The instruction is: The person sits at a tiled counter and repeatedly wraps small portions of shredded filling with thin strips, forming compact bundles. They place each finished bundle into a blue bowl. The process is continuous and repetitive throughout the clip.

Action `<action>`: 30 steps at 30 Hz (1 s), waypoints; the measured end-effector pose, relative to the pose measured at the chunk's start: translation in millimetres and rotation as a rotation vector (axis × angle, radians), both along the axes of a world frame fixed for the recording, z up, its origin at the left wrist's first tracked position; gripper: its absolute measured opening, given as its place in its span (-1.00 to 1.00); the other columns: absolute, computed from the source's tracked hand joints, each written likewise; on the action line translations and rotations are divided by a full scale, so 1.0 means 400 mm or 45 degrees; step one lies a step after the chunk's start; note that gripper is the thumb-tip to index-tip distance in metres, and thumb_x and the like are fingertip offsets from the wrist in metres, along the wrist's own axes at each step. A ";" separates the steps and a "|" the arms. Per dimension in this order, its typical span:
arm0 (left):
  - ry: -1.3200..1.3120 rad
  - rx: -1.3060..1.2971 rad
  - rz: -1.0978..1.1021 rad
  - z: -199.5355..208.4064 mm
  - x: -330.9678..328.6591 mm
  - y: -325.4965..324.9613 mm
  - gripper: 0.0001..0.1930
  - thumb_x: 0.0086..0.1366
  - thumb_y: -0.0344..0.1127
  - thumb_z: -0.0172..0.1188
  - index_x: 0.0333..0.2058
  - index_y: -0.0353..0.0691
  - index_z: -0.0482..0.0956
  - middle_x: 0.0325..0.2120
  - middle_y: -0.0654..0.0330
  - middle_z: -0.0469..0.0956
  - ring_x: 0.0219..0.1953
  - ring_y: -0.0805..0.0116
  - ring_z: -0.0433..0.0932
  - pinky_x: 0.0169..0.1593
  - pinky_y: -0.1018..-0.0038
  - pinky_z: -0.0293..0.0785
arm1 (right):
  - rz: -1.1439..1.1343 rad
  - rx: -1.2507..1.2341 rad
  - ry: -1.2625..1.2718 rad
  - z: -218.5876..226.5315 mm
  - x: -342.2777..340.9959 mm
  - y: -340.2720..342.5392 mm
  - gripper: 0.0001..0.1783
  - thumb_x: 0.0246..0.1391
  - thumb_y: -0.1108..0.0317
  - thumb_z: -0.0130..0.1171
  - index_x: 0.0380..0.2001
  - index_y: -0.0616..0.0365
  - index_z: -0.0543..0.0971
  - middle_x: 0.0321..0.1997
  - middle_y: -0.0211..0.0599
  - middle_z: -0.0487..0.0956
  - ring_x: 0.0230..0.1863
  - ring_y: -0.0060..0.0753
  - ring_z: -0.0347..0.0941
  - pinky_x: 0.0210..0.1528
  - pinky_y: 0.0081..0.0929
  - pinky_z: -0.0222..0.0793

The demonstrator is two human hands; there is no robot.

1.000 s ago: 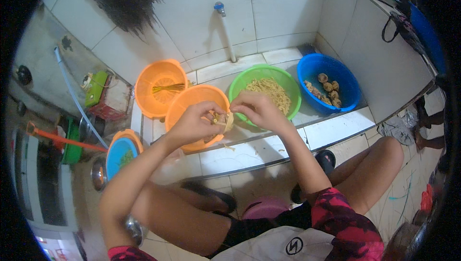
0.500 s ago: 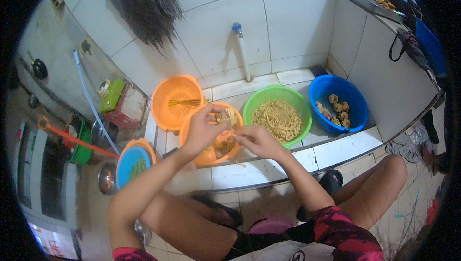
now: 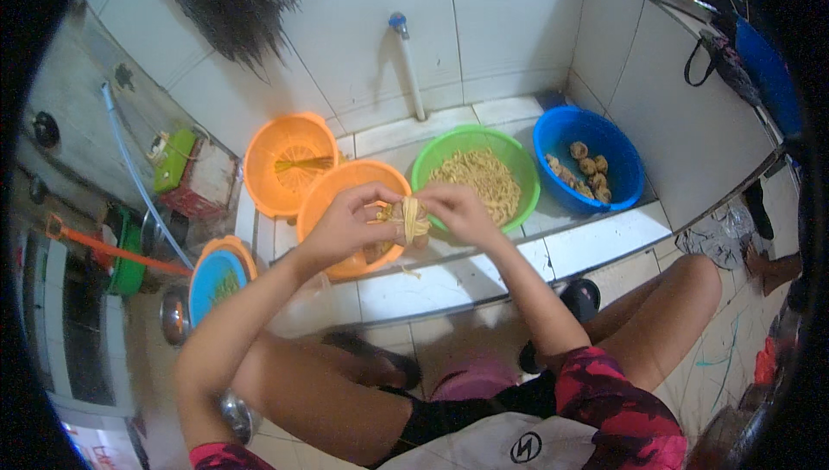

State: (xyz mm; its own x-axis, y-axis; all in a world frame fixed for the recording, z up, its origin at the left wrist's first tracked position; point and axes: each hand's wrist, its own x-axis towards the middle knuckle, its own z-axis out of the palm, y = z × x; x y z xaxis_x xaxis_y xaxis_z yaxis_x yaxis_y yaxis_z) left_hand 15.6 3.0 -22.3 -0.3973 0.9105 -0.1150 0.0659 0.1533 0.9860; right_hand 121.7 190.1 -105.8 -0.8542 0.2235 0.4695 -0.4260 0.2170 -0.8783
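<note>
In front of me, above the tiled ledge, I hold a small yellowish bundle (image 3: 414,219) with pale, flat strips wrapped around its middle. My left hand (image 3: 345,226) grips its left side between thumb and fingers. On the other side my right hand (image 3: 462,212) pinches at the strips near the top of the bundle; its fingertips are partly hidden. Below the hands sits an orange bowl (image 3: 332,198), partly covered, with brownish pieces inside. Close behind my right hand stands a green basin (image 3: 530,193) full of long, noodle-like yellowish strips (image 3: 484,178).
A blue basin (image 3: 623,152) with several round wrapped pieces stands at the right. An orange colander (image 3: 275,135) holding thin sticks is behind the orange bowl. At left are a light-blue bowl (image 3: 205,284) and a metal bowl (image 3: 173,314). A pipe with a tap (image 3: 410,64) rises behind.
The right hand has come up from below the bundle to its upper right side. The bundle now faces me with strips wound round it. The whole view has shifted slightly.
</note>
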 end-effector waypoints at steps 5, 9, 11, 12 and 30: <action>0.241 0.130 0.319 0.001 -0.020 0.011 -0.68 0.17 -0.48 0.34 -0.12 -0.31 0.47 -0.16 0.20 0.54 -0.10 0.45 0.54 -0.01 0.48 0.54 | 0.178 0.291 -0.074 0.008 0.009 -0.060 -0.81 0.15 0.37 0.11 -0.35 0.28 0.60 -0.42 -0.08 0.60 -0.37 -0.16 0.56 -0.27 -0.31 0.44; 0.658 -0.084 0.430 -0.005 -0.031 0.004 -0.67 0.13 -0.44 0.37 -0.14 -0.33 0.50 -0.19 0.20 0.55 -0.13 0.48 0.54 -0.09 0.50 0.57 | 0.268 0.453 -0.115 0.063 0.031 -0.058 -0.81 0.14 0.34 0.10 -0.40 0.27 0.57 -0.44 -0.03 0.57 -0.37 0.03 0.53 -0.29 -0.20 0.42; 0.703 -0.135 0.387 -0.004 -0.027 0.002 -0.67 0.12 -0.43 0.37 -0.14 -0.32 0.52 -0.20 0.21 0.55 -0.14 0.49 0.54 -0.11 0.52 0.57 | 0.164 0.569 -0.126 0.091 0.046 -0.036 -0.82 0.12 0.34 0.13 -0.37 0.25 0.56 -0.40 -0.04 0.54 -0.33 0.07 0.52 -0.29 -0.15 0.41; 0.687 -0.147 0.332 -0.002 -0.023 0.001 -0.67 0.12 -0.43 0.36 -0.14 -0.32 0.52 -0.21 0.21 0.55 -0.15 0.50 0.54 -0.11 0.53 0.57 | 0.104 0.615 -0.093 0.103 0.049 -0.025 -0.83 0.11 0.34 0.13 -0.37 0.25 0.56 -0.38 -0.04 0.55 -0.32 0.06 0.52 -0.28 -0.14 0.41; 0.100 0.111 -0.096 0.011 -0.022 -0.009 -0.58 0.14 -0.54 0.33 -0.01 -0.30 0.46 -0.07 0.24 0.48 -0.02 0.40 0.51 0.03 0.47 0.50 | 0.194 -0.594 -0.299 0.054 0.014 -0.022 -0.79 0.22 0.37 0.18 -0.15 0.25 0.62 -0.29 -0.39 0.62 -0.33 -0.60 0.50 -0.25 -0.62 0.44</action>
